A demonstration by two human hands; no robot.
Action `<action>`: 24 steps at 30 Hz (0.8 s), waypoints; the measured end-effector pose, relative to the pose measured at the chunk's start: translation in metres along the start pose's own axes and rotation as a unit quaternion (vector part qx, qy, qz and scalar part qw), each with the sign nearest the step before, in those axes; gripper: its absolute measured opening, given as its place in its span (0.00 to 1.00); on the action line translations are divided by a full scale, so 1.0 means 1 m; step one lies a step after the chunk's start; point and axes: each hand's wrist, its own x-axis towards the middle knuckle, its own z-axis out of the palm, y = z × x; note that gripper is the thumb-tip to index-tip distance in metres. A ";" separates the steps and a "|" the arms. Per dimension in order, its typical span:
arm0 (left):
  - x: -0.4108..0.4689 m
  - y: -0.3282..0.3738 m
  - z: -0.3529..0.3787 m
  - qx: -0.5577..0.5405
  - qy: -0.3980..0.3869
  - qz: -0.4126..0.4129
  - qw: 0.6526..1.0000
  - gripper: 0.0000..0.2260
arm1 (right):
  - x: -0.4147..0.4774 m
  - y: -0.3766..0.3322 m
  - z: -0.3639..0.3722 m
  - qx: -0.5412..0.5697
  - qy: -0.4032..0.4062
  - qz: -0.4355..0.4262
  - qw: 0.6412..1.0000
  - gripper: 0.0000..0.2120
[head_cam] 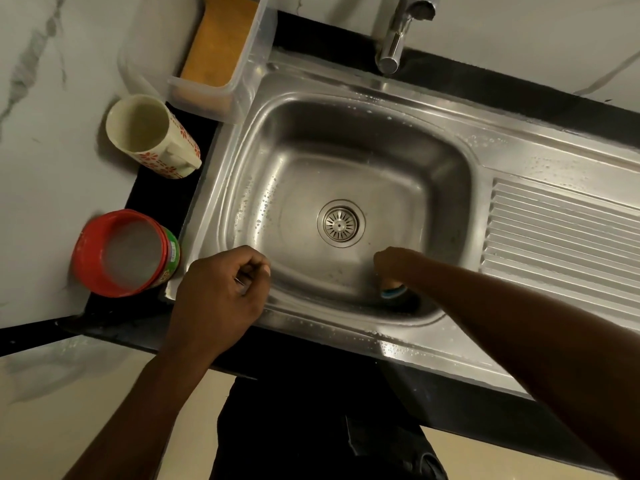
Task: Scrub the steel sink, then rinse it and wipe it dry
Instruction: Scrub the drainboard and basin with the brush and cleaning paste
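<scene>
Tub (121, 252) with a red rim stands on the counter left of the sink (346, 133), a floral mug (149, 136) behind it and a clear box (214, 53) beyond. Left hand (221, 289) rests on the sink's near left rim, fingers curled into a fist, nothing clearly held. Drain (341, 223) sits mid-basin. Right hand (391, 266) grips a blue-edged scrubber (393, 291) against the basin's near wall. Tap (394, 39) stands behind; the ribbed drainboard (561, 230) lies right.

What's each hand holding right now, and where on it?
Right hand grips a sponge by its top, low in the sink; only its blue edge shows. Left hand is curled, apparently empty.
</scene>
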 end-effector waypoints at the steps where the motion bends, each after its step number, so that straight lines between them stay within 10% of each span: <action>1: 0.000 -0.001 0.000 -0.001 0.002 -0.002 1.000 0.03 | 0.004 -0.005 0.003 0.000 0.016 -0.006 1.000 0.16; 9: -0.001 0.000 0.003 -0.007 0.002 -0.004 1.000 0.03 | 0.031 -0.084 -0.002 0.305 0.046 -0.018 0.951 0.10; 24: -0.010 -0.002 0.008 -0.014 0.005 0.001 1.000 0.03 | 0.001 -0.006 -0.023 -0.213 0.075 0.011 0.974 0.16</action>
